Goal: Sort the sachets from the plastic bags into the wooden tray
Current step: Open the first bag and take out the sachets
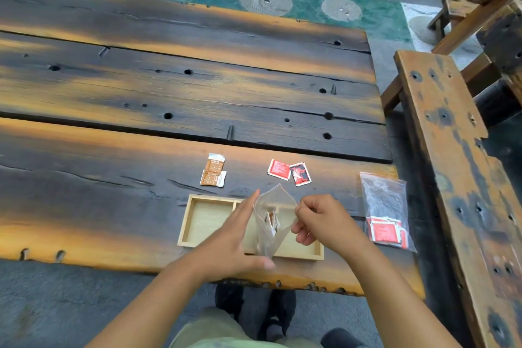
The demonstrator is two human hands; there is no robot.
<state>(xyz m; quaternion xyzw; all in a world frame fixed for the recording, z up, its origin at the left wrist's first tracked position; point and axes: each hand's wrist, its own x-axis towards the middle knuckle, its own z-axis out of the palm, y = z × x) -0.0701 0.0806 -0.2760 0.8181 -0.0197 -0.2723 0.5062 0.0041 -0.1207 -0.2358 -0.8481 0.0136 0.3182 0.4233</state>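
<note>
I am holding a clear plastic bag [272,217] up over the wooden tray [197,220], its mouth opened toward the far side of the table [113,178]. My left hand [234,246] cups the bag from the left, fingers stretched long along its side and thumb pressed at its bottom corner. My right hand [319,220] is curled, pinching the bag's right edge between thumb and fingertips. Inside the bag I can see a few sachets standing on end, white and brown, though I cannot tell how many. The tray sits near the table's near edge, toward its right end; its left compartment shows bare wood, and the bag and my hands hide most of the rest. Just beyond the tray's far left corner lie two brown sachets [213,170], overlapping one another. To their right, beyond the tray's far side, lie two red sachets [289,172], touching side by side. At the table's right edge a second plastic bag [385,206] lies flat, with a bunch of red sachets gathered in its near end. A wooden bench [452,164] runs alongside the table on the right, and my shoes [254,308] show below the near edge.
</note>
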